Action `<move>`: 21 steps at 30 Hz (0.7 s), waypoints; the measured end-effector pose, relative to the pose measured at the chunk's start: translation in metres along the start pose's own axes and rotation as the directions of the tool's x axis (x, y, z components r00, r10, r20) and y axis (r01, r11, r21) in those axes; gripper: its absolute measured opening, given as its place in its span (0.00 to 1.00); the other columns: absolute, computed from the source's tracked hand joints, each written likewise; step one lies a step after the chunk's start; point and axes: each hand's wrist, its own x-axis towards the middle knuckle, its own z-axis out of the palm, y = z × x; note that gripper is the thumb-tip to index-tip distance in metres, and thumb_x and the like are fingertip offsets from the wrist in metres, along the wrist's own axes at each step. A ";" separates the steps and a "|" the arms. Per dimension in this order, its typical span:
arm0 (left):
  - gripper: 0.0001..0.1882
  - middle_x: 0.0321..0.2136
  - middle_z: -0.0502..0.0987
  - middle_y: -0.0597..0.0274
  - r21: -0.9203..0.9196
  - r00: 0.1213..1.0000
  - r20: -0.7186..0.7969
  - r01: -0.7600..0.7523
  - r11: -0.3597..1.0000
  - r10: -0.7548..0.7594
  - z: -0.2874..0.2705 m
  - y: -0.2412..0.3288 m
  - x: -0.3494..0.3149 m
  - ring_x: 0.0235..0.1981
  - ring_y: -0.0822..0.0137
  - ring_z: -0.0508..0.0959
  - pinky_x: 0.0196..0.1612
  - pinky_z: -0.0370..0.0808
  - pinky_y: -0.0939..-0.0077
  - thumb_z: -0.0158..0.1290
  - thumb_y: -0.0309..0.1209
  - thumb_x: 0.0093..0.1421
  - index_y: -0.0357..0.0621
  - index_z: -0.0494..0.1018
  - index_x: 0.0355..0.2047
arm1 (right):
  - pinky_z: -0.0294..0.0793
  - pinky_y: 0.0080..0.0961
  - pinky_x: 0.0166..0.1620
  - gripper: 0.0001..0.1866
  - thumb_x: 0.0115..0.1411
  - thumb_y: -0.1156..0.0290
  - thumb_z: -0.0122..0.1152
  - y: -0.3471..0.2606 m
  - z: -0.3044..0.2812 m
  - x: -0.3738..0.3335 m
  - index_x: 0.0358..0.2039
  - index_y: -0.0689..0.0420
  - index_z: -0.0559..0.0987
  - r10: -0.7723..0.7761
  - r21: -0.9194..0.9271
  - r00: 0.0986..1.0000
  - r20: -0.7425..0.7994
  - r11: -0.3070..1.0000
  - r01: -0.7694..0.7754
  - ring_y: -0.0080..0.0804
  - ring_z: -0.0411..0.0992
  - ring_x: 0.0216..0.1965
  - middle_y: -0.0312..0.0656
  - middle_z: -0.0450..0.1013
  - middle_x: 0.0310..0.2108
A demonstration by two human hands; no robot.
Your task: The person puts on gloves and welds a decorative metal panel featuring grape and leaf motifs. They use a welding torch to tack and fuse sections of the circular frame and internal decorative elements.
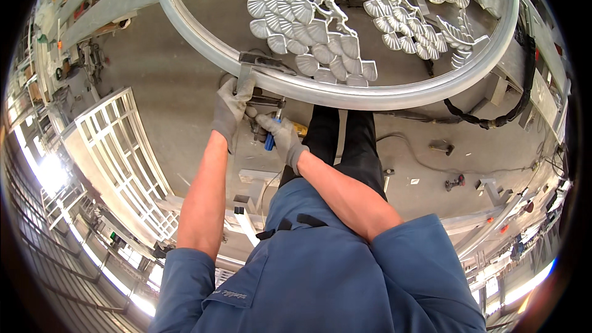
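A large round metal frame [345,97] with silvery cast leaf and branch ornament [290,6] inside it fills the upper part of the view. Under its near left rim, my gloved left hand [232,110] is closed by a flat metal bar [245,75] that meets the rim; what lies in its fingers is mostly hidden. Just to the right, my gloved right hand [285,138] is wrapped round the blue handle [269,142] of a clamp. The clamp's metal arm [266,100] reaches toward my left hand, below the ring.
A white metal lattice panel [126,160] leans at the left. On the floor to the right lie a red and black power tool [455,182], a dark tool [441,147] and a thin cable [419,155]. A thick black hose [487,123] hangs at the ring's right side.
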 end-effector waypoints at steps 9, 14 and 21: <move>0.25 0.25 0.77 0.64 -0.033 0.999 -0.039 0.014 0.999 -0.015 0.004 0.008 0.001 0.15 0.73 0.73 0.15 0.69 0.77 0.61 0.51 0.63 0.37 0.76 0.36 | 0.66 0.24 0.26 0.15 0.58 0.64 0.72 0.019 0.022 0.006 0.33 0.57 0.74 -0.235 -0.308 0.909 -0.345 0.943 0.127 0.20 0.69 0.22 0.34 0.74 0.24; 0.25 0.24 0.75 0.66 -0.010 0.998 -0.041 0.048 0.999 -0.048 0.002 0.007 0.003 0.14 0.74 0.72 0.14 0.67 0.78 0.62 0.52 0.62 0.39 0.76 0.35 | 0.56 0.25 0.21 0.12 0.60 0.66 0.68 0.006 0.028 0.004 0.24 0.54 0.75 -0.043 -0.065 0.949 -0.312 0.998 0.023 0.20 0.59 0.14 0.30 0.66 0.16; 0.22 0.24 0.75 0.67 -0.075 0.998 -0.018 0.060 0.995 -0.061 0.006 0.008 0.004 0.20 0.77 0.71 0.19 0.68 0.76 0.62 0.48 0.64 0.37 0.76 0.35 | 0.62 0.27 0.25 0.09 0.63 0.65 0.62 -0.004 0.001 0.008 0.30 0.57 0.78 0.108 0.030 0.994 -0.020 0.994 -0.108 0.24 0.62 0.18 0.34 0.69 0.21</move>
